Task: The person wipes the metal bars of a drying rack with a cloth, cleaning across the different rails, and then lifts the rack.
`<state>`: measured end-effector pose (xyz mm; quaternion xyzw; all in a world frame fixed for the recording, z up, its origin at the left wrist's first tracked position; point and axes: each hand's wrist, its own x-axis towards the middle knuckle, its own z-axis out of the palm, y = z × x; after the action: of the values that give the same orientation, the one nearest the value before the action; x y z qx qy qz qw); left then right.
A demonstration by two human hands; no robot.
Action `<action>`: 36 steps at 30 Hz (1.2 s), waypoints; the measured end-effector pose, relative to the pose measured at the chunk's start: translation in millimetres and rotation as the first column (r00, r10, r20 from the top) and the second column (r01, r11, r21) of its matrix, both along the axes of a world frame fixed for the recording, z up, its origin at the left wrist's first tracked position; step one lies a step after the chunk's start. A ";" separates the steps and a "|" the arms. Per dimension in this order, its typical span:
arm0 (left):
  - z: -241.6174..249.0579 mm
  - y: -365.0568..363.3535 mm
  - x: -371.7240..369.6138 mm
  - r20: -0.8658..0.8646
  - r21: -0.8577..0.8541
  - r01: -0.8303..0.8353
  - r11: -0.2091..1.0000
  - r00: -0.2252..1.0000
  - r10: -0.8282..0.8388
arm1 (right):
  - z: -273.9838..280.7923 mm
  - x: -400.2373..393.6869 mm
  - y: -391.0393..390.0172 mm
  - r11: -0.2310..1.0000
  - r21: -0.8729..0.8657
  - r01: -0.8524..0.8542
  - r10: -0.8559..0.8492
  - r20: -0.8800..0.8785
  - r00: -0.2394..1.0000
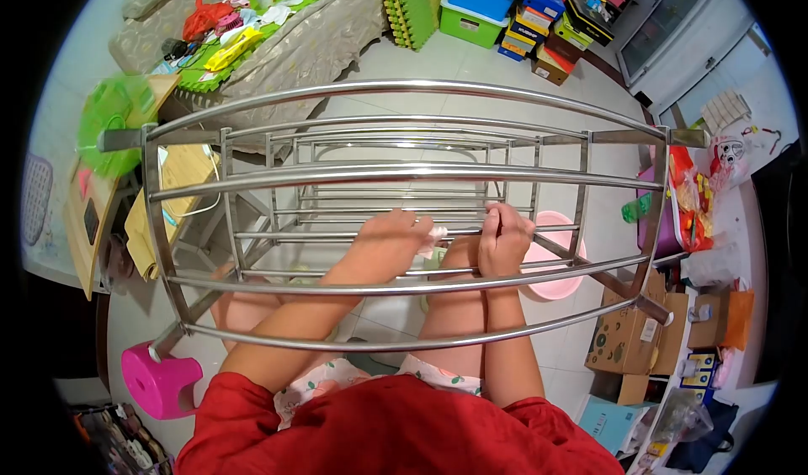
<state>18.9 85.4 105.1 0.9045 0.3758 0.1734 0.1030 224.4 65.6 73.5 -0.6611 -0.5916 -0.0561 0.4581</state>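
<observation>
- Metal rack [404, 172] fills the frame's centre.
- Left hand [389, 233] presses a white cloth [434, 238] onto a rack bar.
- Right hand [503, 238] is curled tight around that bar.
- Pink basin [560, 260] sits right of centre.

Red short-sleeved top [396, 429] over floral shorts [324, 378].

Steel rack bars [396, 288] cross the reach, with narrow gaps between them.

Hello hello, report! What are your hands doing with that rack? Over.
Left hand on a rack bar, white cloth at its fingertips. Right hand shut on a bar. Pink basin below, behind the bars.
</observation>
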 end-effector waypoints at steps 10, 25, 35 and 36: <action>-9.9 -5.9 36.9 0.079 0.029 0.008 1.000 0.997 -0.010 | -3.0 -21.8 -3.5 0.997 -0.075 -0.003 0.017 0.186 0.982; -2.6 -13.0 -13.1 0.062 0.084 -0.072 0.994 0.996 0.067 | -7.9 -19.2 -9.5 0.990 0.046 -0.136 0.143 -0.413 0.900; -8.4 -3.5 39.5 0.118 -0.031 -0.026 0.999 0.993 0.029 | -4.5 -15.8 -10.9 0.985 0.015 -0.169 0.161 -0.411 0.898; -8.3 -2.9 45.7 0.118 -0.031 -0.026 0.999 0.993 0.029 | -3.6 -15.8 -11.5 0.986 0.001 -0.166 0.154 -0.378 0.913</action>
<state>64.6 82.5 96.8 0.8856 0.3841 0.2227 0.1362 208.6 54.1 70.0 -0.6159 -0.5454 0.1188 0.5559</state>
